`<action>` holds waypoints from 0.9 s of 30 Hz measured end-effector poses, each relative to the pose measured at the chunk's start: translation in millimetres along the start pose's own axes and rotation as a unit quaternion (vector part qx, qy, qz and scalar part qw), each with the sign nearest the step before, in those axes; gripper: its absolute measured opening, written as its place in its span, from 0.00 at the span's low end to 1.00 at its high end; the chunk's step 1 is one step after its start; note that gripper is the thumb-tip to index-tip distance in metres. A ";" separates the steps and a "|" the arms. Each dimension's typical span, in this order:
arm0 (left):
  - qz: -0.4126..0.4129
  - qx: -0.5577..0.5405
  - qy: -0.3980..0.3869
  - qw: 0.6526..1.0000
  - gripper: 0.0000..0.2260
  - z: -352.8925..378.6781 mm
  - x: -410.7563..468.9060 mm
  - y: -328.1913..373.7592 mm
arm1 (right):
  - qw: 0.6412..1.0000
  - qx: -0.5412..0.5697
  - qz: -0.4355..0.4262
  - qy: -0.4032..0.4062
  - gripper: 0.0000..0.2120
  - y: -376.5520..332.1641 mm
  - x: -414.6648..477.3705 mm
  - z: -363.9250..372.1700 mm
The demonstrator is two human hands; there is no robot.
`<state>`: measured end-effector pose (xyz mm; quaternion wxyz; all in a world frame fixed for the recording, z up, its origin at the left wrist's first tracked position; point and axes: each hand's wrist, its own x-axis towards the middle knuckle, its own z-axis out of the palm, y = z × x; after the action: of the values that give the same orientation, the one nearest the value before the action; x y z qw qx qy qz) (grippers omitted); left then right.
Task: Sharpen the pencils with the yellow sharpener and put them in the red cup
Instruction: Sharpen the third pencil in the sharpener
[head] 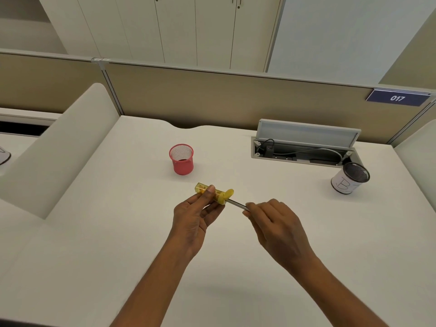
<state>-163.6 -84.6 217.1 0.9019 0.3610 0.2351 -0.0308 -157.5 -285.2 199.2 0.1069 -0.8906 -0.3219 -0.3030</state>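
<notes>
While our left hand point(195, 215) grips the yellow sharpener point(213, 193) steady at centre frame, our right hand point(276, 223) pinches a pencil point(237, 204) into it; red mesh cup point(181, 159) waits just above.

2 bare, sleeveless forearms point(330, 286)

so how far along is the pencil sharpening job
Done: nothing shows yet; the red mesh cup looks empty. In hand: the left hand holds the yellow plastic sharpener while the right hand holds a dark pencil in its opening. Left: putting that pencil into the cup. The white-wrapped mesh cup's contents can't be seen.
</notes>
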 end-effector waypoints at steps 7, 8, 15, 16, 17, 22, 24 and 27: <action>0.000 0.021 -0.014 1.000 0.14 -0.2 1.2 -0.6 | 0.940 0.265 0.215 -0.002 0.12 -17.6 7.4 -3.4; 0.000 0.026 -0.016 1.000 0.14 -0.9 1.4 -0.3 | 0.888 0.345 0.303 -0.012 0.14 -23.3 11.7 -7.0; 0.006 0.022 -0.010 1.000 0.15 -2.3 1.2 -1.5 | 0.718 0.465 0.490 -0.164 0.18 -23.5 29.3 -23.6; 0.008 0.019 -0.008 1.000 0.14 -2.2 1.3 -0.5 | 0.777 0.428 0.436 -0.151 0.16 -23.6 26.3 -21.3; 0.009 0.017 -0.007 1.000 0.15 -2.0 1.5 0.3 | 0.835 0.386 0.370 -0.127 0.12 -23.5 23.2 -19.5; 0.010 0.008 0.002 1.000 0.19 0.1 2.8 4.8 | 0.995 0.062 0.060 -0.052 0.15 -8.4 8.6 -10.6; 0.009 0.013 -0.001 1.000 0.19 -0.9 2.7 4.8 | 1.000 0.006 0.001 -0.022 0.10 -4.5 7.4 -8.3; 0.006 0.017 -0.004 1.000 0.16 -3.0 2.3 3.6 | 0.997 0.065 0.038 -0.024 0.10 -6.0 6.3 -6.1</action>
<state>-161.9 -79.7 216.5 0.8970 0.3772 0.2285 -0.0309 -160.3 -279.7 207.9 0.1678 -0.9003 -0.3096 -0.2558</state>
